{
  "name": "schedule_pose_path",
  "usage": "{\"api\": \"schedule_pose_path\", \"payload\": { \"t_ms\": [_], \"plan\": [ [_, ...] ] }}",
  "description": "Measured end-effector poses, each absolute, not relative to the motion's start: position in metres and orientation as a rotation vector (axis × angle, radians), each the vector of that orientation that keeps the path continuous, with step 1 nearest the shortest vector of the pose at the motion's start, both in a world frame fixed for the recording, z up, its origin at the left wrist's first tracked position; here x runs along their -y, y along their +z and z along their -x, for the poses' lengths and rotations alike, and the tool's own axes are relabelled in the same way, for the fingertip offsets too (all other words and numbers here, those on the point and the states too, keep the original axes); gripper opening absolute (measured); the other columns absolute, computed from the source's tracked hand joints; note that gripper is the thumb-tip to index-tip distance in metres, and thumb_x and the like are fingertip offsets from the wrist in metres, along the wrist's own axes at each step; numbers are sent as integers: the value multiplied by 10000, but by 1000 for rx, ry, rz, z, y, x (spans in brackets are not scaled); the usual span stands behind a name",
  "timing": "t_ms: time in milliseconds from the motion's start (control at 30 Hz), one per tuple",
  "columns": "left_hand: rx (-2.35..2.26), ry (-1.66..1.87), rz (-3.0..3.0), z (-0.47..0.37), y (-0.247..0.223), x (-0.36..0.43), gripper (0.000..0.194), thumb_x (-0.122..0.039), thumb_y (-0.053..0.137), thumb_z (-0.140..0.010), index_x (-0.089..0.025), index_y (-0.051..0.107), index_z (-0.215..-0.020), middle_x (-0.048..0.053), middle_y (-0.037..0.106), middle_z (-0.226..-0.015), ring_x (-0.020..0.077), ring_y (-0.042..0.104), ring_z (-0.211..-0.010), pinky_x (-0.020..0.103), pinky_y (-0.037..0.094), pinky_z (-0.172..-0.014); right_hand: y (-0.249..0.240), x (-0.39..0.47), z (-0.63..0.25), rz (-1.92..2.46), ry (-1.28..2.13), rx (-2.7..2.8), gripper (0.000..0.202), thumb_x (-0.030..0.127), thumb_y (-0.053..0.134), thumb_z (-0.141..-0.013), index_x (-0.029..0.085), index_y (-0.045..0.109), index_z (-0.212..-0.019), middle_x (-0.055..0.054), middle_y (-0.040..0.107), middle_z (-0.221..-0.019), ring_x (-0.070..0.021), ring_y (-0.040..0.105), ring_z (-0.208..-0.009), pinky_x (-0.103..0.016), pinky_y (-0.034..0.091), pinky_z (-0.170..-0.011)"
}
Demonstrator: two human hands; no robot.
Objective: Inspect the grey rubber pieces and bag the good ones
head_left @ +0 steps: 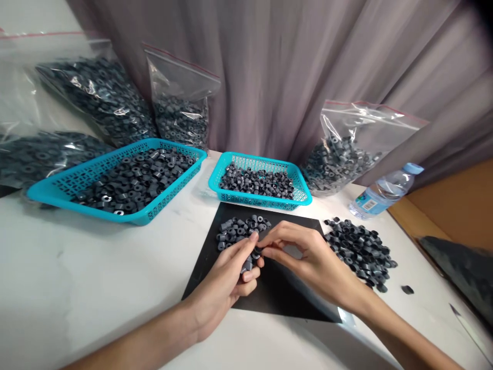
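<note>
My left hand is closed around several small dark grey plastic pieces, which show between its thumb and fingers. Thumb and forefinger of my right hand pinch at a small dark piece by the left thumb tip; the fingertips partly hide it. Both hands are over a black mat. Just beyond them on the mat lies a heap of grey parts, some with round holes. Right of my right hand, a pile of dark ring-like caps rests on the white table.
A large blue basket of grey parts stands at left, a smaller blue basket behind the mat. Zip bags of parts line the back, with another zip bag at right near a water bottle. One loose cap lies right.
</note>
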State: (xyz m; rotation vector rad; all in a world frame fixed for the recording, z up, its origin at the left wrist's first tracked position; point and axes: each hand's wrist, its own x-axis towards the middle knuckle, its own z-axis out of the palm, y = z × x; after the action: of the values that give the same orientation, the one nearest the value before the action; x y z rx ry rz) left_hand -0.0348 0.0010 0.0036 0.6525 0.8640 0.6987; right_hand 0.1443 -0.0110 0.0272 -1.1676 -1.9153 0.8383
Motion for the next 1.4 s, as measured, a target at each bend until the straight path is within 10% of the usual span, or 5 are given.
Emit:
{"api": "schedule_pose_path", "payload": {
  "t_ms": [567, 1133, 1400],
  "plan": [
    [-795, 639, -981, 31, -3, -9, 345, -503, 549, -939, -169, 592, -868, -22, 489, -762, 32, 309, -526, 179, 124, -436, 10, 1, -146, 1156, 1349, 1517, 445, 611, 630, -861, 169, 678, -876, -15, 679, -764, -125, 580, -653, -241, 402, -573],
    [-841, 631, -735, 35, 2, -8, 305, -395, 599, -925, -101, 673, -891, 29, 546, -780, 22, 318, -529, 146, 119, -412, 7, 4, -141, 1182, 821, 1468, 216, 407, 706, -874, 204, 726, -801, -62, 649, -972, -192, 633, -902, -307, 535, -767],
    [-800, 662, -632, 35, 6, -8, 181, -276, 549, -937, -133, 628, -858, -2, 518, -722, 23, 347, -500, 138, 153, -400, 13, 14, -141, 1150, 830, 1764, 222, 282, 580, -974, 288, 729, -1139, -76, 580, -1176, -209, 580, -1129, -357, 522, -974]
  ]
}}
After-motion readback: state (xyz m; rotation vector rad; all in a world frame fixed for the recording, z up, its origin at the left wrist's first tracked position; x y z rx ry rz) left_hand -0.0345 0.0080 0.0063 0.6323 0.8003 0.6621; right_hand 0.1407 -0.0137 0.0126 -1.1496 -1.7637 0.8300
